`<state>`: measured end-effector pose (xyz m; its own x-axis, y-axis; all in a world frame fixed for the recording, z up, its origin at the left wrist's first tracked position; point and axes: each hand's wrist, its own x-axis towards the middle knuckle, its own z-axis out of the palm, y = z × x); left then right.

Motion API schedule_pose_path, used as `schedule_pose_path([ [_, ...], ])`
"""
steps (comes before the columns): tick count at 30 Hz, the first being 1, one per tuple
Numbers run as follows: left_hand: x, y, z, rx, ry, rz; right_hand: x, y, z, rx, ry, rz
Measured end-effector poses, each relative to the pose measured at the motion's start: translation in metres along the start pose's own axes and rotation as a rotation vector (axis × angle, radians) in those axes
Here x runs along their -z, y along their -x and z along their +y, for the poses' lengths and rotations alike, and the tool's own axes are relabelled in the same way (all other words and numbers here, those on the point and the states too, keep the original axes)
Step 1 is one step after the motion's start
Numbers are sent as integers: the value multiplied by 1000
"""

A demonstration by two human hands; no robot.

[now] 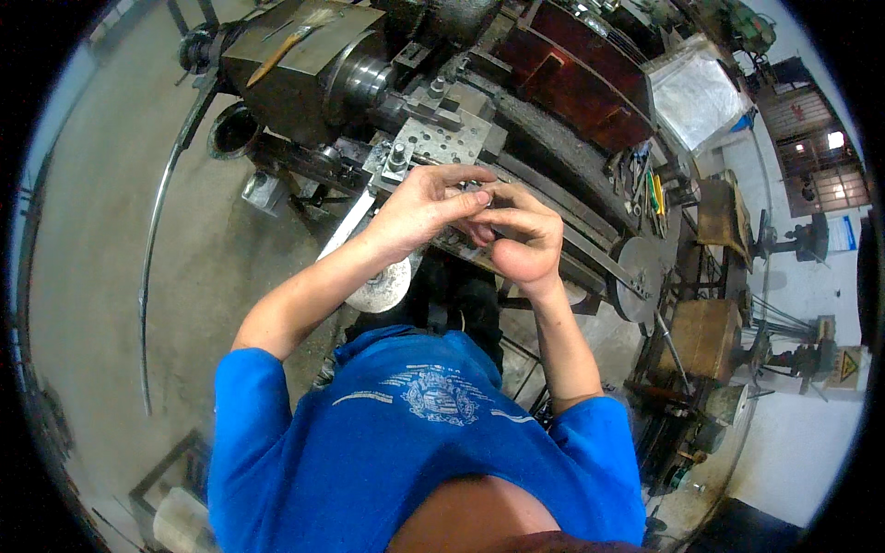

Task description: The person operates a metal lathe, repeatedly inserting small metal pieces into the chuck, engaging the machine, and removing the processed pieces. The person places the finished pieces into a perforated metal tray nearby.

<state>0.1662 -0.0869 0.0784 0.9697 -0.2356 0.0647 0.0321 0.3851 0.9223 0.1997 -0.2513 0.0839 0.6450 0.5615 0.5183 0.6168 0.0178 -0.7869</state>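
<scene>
My left hand [419,210] and my right hand [530,230] meet in front of a metal lathe. The left thumb and fingers are pinched together, close to the curled right fingertips. Between them is a bit of something small and dark, mostly covered by the fingers, too small to name. Just beyond the hands lies the lathe's carriage plate [441,145], full of holes, with a bolted tool post [435,109]. The shiny chuck [367,78] is farther left. Below my left wrist sits a pale round handwheel [381,288].
A wooden-handled brush [281,53] lies on the headstock [277,88]. At the left, a long curved metal bar [150,267] reaches down over the floor. Several hand tools [638,180] lie to the right, near a round metal disc [636,263]. Behind stands a dark red panel [576,88].
</scene>
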Motion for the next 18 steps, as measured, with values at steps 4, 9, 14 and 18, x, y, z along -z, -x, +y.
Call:
schedule_pose_path([
  [4,1,1,0,0,3,-47,1,0,-3,2,49,2],
  [9,2,2,8,36,-71,-65,3,-1,-2,80,60,-24],
  [14,33,38,51,82,-408,48,39,-7,6,-10,297,-54],
  [18,80,80,83,75,-656,344,103,-49,34,18,633,-29],
])
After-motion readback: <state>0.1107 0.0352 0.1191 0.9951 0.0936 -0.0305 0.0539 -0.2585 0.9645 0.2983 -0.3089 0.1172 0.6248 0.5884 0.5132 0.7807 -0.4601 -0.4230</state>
